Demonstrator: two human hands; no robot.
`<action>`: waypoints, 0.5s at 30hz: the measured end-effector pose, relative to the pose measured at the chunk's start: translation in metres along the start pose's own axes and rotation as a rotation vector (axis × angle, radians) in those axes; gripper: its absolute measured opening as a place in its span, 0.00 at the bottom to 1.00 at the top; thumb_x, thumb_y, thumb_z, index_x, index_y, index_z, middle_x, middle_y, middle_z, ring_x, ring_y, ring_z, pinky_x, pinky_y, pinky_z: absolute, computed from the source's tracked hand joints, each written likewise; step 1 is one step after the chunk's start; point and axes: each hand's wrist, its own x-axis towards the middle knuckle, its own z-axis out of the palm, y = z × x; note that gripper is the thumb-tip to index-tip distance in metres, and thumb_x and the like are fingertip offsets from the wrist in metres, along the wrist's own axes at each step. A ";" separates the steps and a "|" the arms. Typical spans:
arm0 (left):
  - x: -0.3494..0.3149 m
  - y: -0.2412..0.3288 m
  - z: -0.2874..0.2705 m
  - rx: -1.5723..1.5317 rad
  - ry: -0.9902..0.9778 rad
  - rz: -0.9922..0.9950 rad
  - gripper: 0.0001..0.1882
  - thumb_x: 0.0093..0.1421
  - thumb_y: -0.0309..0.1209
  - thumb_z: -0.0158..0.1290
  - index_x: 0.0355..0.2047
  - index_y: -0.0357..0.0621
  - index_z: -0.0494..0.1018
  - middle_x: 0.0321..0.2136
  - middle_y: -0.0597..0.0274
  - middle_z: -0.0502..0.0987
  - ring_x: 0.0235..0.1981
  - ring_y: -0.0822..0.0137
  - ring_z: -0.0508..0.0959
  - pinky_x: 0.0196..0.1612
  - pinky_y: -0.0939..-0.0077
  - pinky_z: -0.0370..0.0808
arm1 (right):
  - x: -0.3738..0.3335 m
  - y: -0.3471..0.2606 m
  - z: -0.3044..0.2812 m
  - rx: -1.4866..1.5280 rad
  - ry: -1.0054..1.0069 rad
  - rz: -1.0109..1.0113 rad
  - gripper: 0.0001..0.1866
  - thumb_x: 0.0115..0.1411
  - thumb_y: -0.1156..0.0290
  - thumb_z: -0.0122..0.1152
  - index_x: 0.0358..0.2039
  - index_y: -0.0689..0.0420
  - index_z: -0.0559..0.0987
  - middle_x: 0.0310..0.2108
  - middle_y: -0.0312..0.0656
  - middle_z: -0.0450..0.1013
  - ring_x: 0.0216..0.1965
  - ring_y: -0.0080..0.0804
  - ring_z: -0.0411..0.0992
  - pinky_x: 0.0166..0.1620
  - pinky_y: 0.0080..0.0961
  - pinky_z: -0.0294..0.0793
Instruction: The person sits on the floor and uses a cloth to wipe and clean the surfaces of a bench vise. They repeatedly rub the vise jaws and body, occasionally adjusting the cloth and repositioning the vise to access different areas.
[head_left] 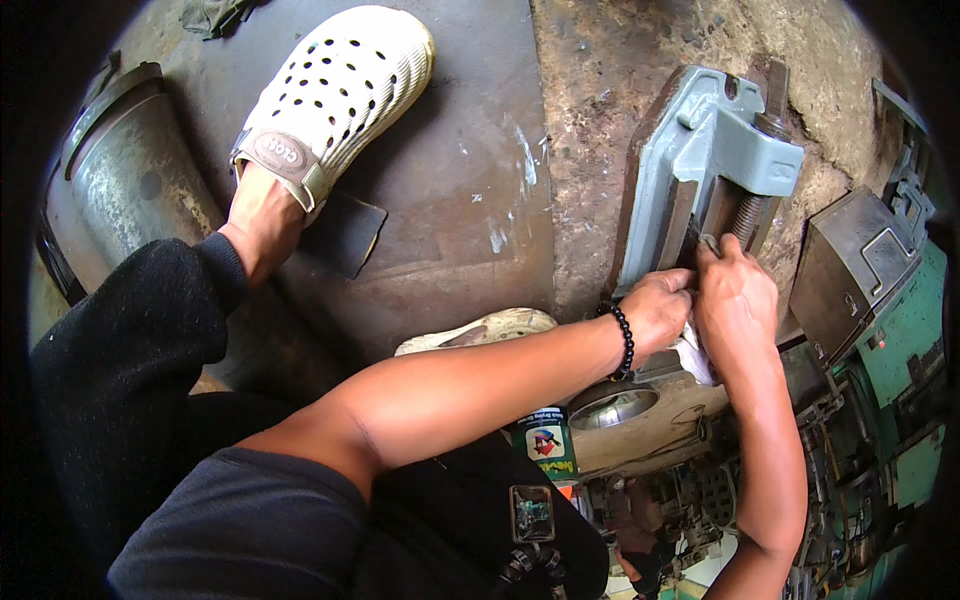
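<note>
A light blue-grey bench vise [655,180] with a threaded screw [748,215] lies on its side or back at the right. My right hand [737,295] is closed, its fingertips reaching into the channel beside the screw. A white cloth [692,358] hangs out from under this hand, between both hands. My left hand [655,308], wearing a black bead bracelet [624,340] at the wrist, is curled closed against the vise's near end and touches the right hand. What its fingers hold is hidden.
A dark sandpaper-like square [346,235] lies beside my white clog [345,85]. A green-labelled can [548,445] and a round metal dish [613,408] are below my left forearm. A curved metal piece [150,160] stands left, a metal box [855,265] right.
</note>
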 end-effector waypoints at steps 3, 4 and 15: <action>-0.003 -0.008 0.002 0.137 -0.049 0.009 0.16 0.65 0.23 0.41 0.51 0.33 0.69 0.42 0.59 0.77 0.42 0.73 0.75 0.46 0.77 0.72 | -0.017 0.005 -0.004 0.088 0.033 -0.010 0.17 0.53 0.74 0.56 0.45 0.60 0.78 0.35 0.47 0.72 0.37 0.46 0.76 0.39 0.39 0.77; -0.004 -0.010 0.001 0.181 -0.048 0.050 0.16 0.65 0.24 0.41 0.52 0.33 0.69 0.43 0.59 0.77 0.42 0.72 0.75 0.47 0.77 0.72 | -0.022 0.006 -0.004 0.114 0.058 -0.016 0.19 0.51 0.75 0.57 0.46 0.60 0.78 0.35 0.47 0.72 0.37 0.46 0.76 0.39 0.39 0.77; -0.008 -0.001 0.003 0.420 0.036 0.193 0.21 0.65 0.29 0.44 0.55 0.29 0.66 0.47 0.49 0.76 0.49 0.67 0.74 0.54 0.74 0.70 | -0.018 0.010 0.007 0.213 0.216 0.058 0.25 0.48 0.78 0.60 0.51 0.57 0.75 0.35 0.46 0.71 0.36 0.46 0.75 0.40 0.39 0.75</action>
